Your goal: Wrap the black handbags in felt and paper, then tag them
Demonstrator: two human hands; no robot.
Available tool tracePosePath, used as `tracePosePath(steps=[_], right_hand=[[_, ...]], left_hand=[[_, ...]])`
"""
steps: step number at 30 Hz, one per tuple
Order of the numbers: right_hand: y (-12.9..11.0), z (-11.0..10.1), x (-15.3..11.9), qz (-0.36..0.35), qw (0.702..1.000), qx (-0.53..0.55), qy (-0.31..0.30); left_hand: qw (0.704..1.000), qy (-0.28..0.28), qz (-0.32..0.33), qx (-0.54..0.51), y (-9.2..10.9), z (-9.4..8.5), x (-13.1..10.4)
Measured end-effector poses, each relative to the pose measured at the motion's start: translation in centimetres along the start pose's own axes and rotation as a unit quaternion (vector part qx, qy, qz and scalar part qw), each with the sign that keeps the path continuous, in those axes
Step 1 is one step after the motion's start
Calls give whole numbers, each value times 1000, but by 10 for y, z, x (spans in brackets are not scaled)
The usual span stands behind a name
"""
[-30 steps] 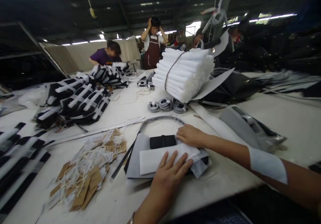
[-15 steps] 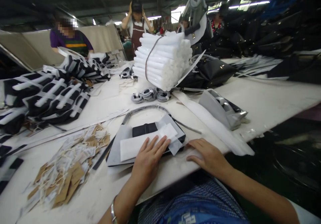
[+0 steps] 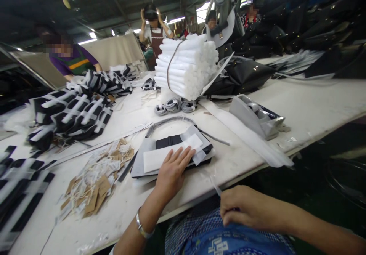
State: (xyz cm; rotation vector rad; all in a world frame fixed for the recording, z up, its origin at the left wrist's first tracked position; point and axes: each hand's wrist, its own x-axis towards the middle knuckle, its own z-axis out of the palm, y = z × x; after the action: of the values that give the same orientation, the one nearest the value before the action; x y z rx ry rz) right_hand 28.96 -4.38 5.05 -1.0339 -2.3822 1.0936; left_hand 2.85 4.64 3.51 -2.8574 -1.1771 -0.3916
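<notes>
Maybe the white pad [image 3: 154, 161] slips if my left hand [image 3: 172, 172], flat atop, lifts; my right hand [image 3: 243, 205] grips clear film [image 3: 217, 188].

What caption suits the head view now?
Left hand flat on the white strip over a bag, right hand curled near the table's edge.

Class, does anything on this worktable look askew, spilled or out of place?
The brown card tags with white strings lie jumbled, not stacked; the long white foam-like strip looks askew, its end overhanging the white table.
</notes>
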Motion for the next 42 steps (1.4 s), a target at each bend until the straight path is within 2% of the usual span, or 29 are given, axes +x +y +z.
tracePosePath(steps=[1, 3, 6, 9, 11, 14, 17, 20, 23, 26, 28, 29, 30, 33, 35, 37, 38, 42], right_hand=[[1, 2, -4, -4, 1000, -6, 27], [11, 6, -8, 5, 987, -63, 146], [35, 12, -10, 20, 941, -143, 305], [50, 22, -7, 44, 908, -203, 363], [53, 27, -2, 66, 898, -232, 367], [52, 29, 5, 95, 904, -222, 353], [51, 24, 10, 115, 908, -218, 338], [54, 18, 13, 122, 900, -238, 345], [54, 13, 14, 74, 896, -237, 368], [50, 9, 10, -77, 889, -250, 375], [48, 8, 4, -191, 882, -268, 337], [48, 8, 0, -221, 881, -266, 323], [49, 10, -3, -222, 885, -255, 321], [54, 18, -11, -129, 909, -217, 332], [57, 25, -12, -97, 928, -234, 274], [59, 33, -8, -103, 934, -273, 206], [59, 36, -4, -114, 931, -286, 197], [64, 39, 15, -194, 915, -258, 242]], left_hand=[[1000, -1, 0, -2, 0, 0, 0], [1000, -2, -2, -3, 1, 0, 0], [1000, -4, -1, -2, 1, 0, 0], [1000, -3, -3, 0, 1, 1, 0], [1000, -4, -5, -1, 0, 2, 0], [1000, -6, -5, -1, 0, 3, -1], [1000, -7, -6, 2, 0, 2, -1], [1000, -6, -5, 8, 0, 1, 0], [1000, -8, -5, 10, 0, 2, 1], [1000, -8, -7, 5, 0, 3, 0], [1000, -5, -7, 4, 0, 4, 0], [1000, -3, -7, 3, 0, 4, -1], [1000, -2, -7, 3, 0, 4, -1], [1000, -2, -5, 4, 0, 4, -1], [1000, -2, -2, 3, 0, 3, 0], [1000, 0, -1, 1, 0, 3, 0], [1000, 0, -1, 1, 0, 3, 0], [1000, -2, -4, 8, 0, 4, 0]])
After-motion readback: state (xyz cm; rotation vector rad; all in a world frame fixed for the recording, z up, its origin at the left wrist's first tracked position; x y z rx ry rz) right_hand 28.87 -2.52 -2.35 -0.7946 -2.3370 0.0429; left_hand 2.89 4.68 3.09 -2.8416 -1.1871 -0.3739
